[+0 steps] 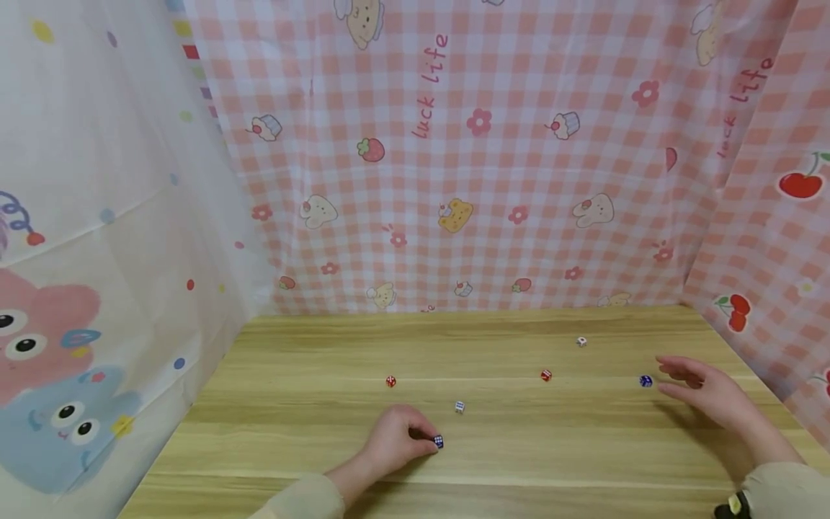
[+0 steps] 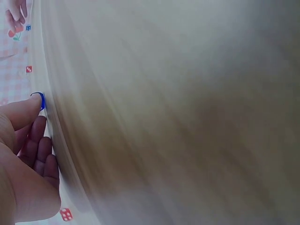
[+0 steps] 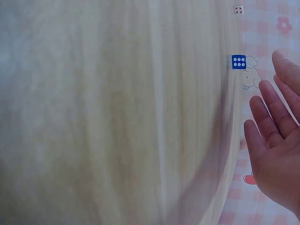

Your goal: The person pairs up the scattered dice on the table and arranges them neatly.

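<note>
At the front middle of the table, my left hand (image 1: pixel 397 441) pinches a dark blue die (image 1: pixel 438 441) between thumb and fingertips. In the left wrist view the thumb covers much of that blue die (image 2: pixel 41 101). My right hand (image 1: pixel 705 389) is held over the right side, fingers loosely extended and thumb apart, with nothing in its grasp. Just left of its fingertips sits a second blue die (image 1: pixel 645 380), whose six white pips face the right wrist view, clear of the fingers (image 3: pixel 266 105) there. A white die (image 1: pixel 460 407) lies a little beyond the left hand.
One red die (image 1: pixel 391 381) lies behind the left hand, another red die (image 1: pixel 547 375) right of centre. Farther back is a second white die (image 1: pixel 581 341). The wooden table (image 1: pixel 311 346) meets a pink checked cloth (image 1: pixel 493 166) behind and a white patterned cloth (image 1: pixel 130 252) on the left.
</note>
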Demonstrator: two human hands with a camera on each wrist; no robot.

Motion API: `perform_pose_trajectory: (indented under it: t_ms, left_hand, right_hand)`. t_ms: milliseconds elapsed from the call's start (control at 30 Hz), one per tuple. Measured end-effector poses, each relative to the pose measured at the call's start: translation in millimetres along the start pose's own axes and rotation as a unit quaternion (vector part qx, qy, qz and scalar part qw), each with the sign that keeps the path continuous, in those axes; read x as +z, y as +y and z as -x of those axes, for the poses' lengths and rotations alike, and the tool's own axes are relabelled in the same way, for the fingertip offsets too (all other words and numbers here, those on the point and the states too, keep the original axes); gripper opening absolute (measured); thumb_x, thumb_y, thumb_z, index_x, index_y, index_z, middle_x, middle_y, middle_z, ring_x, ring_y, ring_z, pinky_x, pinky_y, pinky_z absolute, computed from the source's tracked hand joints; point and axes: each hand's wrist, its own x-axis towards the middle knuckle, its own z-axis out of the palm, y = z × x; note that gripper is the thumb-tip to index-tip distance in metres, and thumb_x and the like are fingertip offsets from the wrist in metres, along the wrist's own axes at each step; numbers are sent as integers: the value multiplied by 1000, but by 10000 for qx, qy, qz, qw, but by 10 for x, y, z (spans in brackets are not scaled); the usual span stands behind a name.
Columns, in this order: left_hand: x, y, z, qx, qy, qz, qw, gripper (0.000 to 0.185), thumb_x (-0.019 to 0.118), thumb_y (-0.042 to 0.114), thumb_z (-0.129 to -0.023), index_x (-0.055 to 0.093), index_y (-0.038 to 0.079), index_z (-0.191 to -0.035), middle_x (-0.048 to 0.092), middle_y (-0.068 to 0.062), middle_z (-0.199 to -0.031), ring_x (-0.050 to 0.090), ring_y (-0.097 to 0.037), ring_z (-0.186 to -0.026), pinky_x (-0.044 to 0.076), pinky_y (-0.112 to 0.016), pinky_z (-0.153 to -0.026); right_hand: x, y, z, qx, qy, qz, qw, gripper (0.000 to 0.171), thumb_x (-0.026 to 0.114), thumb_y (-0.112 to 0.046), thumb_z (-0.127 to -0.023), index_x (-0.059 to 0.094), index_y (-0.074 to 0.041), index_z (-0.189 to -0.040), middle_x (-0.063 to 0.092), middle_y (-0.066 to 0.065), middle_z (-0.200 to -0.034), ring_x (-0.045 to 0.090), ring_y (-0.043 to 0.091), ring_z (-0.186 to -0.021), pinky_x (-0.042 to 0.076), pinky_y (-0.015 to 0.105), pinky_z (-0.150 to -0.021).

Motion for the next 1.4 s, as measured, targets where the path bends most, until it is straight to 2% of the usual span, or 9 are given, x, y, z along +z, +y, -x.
perform_pose_trajectory:
  t_ms: [100,200,367,700,833,900,1067,1300,1400]
  left_hand:
    - [31,34,-10,-15,-62,-17,10000,14,87,8,-71,79,15,-81,69,12,-79,57,0,-77,46,-26,-77]
    - [56,70,-19,-33,-139,-1,9999,15,87,8,-71,79,15,-81,69,13,-78,57,0,-78,46,-25,-77]
    - [96,124,-24,28,-184,-17,9998,15,87,8,-71,80,15,-82,69,13,-79,57,0,-78,46,-24,-78]
    - [178,230,-27,-29,-430,-6,9991,13,88,9,-73,80,16,-82,67,16,-77,55,2,-78,44,-22,-77]
    - [200,270,-33,132,-497,42,9987,13,88,8,-72,81,15,-81,68,15,-76,55,4,-75,44,-19,-74]
    - [209,285,-35,194,-516,54,9985,13,88,8,-72,80,14,-80,68,15,-75,55,4,-74,44,-18,-73]
    - [232,305,-44,232,-569,-126,9980,13,88,9,-72,81,16,-81,67,16,-75,54,5,-75,42,-18,-75]
    - [238,343,-69,179,-774,-263,9965,11,88,13,-74,81,18,-81,66,19,-75,53,6,-77,42,-20,-81]
    - [242,358,-80,111,-885,-213,9958,11,88,13,-74,81,18,-81,65,20,-75,52,6,-75,42,-20,-80]
  right_hand:
    - [7,24,-1,-77,97,-85,9999,53,71,-18,-93,51,13,-132,65,6,-118,42,-21,-93,41,9,-76]
    - [11,46,-2,-90,117,-163,9998,52,72,-16,-92,52,15,-129,65,0,-113,45,-19,-92,43,10,-74]
    - [11,68,-7,36,-77,-216,9997,53,69,-16,-94,50,16,-131,63,27,-119,48,-15,-92,44,12,-73]
    - [12,68,-59,84,-321,-186,9993,53,70,-15,-93,50,17,-130,60,31,-123,47,-16,-93,43,11,-75]
    - [33,72,-89,11,-300,-284,9991,51,71,-13,-92,52,17,-128,66,18,-118,48,-16,-93,43,11,-75]
    - [41,86,-99,-58,-314,-400,9987,49,71,-11,-91,52,18,-126,68,4,-114,48,-16,-94,44,11,-75]
    - [62,123,-116,-121,-343,-687,9970,48,71,-7,-90,52,20,-125,63,-17,-107,50,-16,-94,43,10,-75]
    - [84,120,-142,69,-398,-541,9977,47,70,-10,-92,53,19,-125,67,10,-112,51,-13,-91,47,15,-73]
    - [93,106,-148,199,-400,-520,9976,46,70,-11,-93,54,18,-124,67,16,-110,52,-10,-88,47,18,-72]
